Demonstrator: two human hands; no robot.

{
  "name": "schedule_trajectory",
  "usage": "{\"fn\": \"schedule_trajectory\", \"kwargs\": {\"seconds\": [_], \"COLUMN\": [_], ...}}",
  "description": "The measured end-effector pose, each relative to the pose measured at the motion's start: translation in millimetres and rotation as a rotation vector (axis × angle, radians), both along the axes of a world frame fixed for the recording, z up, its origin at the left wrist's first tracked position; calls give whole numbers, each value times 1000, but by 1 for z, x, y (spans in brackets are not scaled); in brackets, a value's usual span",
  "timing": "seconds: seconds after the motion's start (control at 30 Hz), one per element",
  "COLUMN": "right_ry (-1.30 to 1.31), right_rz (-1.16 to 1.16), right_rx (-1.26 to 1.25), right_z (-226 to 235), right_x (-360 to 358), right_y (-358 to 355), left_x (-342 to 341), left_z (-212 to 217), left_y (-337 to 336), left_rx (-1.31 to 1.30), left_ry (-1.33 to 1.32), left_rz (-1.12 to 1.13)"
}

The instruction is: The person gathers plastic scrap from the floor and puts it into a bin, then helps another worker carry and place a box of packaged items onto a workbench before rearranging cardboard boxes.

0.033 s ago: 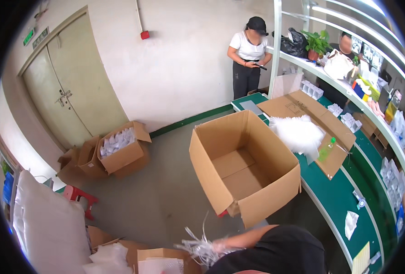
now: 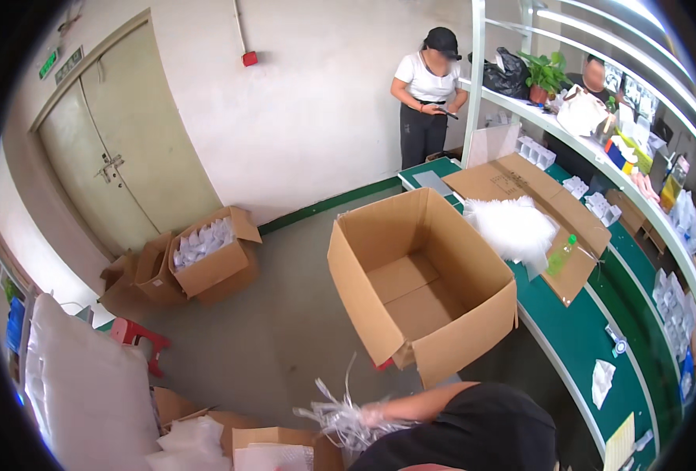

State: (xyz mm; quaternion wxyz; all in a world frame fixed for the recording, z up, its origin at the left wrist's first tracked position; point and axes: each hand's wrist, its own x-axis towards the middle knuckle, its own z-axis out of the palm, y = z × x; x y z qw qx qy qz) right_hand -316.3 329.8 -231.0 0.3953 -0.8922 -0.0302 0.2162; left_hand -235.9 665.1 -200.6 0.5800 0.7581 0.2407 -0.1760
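Observation:
My right hand (image 2: 375, 414) reaches left from my black sleeve at the bottom edge. It is closed on a bunch of clear plastic strips (image 2: 338, 418) that fan out to the left, above small cartons of white packing (image 2: 273, 449). My left hand is not in view. A big open cardboard box (image 2: 423, 286) stands empty just beyond my hand, beside the green workbench (image 2: 576, 345).
A flattened carton with white fluffy filling (image 2: 513, 228) and a green bottle (image 2: 560, 255) lies on the bench. Open cartons of clear bags (image 2: 206, 251) sit by the double door. There is a red stool (image 2: 140, 337) at left. One person stands at the far wall (image 2: 429, 94); another sits behind the shelf (image 2: 595, 78).

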Motion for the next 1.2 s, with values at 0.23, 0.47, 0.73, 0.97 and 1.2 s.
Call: {"fn": "schedule_trajectory", "kwargs": {"seconds": [0.23, 0.47, 0.73, 0.97, 1.2], "right_ry": [-271, 59, -126, -237, -167], "right_rz": [-437, -1046, -888, -943, -1258], "right_rx": [380, 1203, 74, 289, 1044], "right_z": [112, 133, 51, 97, 135], "right_x": [74, 123, 268, 442, 514], "right_y": [-79, -149, -234, -268, -317], "left_x": [89, 193, 353, 483, 599], "left_z": [109, 155, 208, 278, 240], "left_y": [-20, -86, -168, -205, -246], "left_rx": [-345, -591, -526, -354, -266], "left_ry": [-77, -163, -287, -327, -474], "left_rz": [134, 60, 33, -145, -440]}}
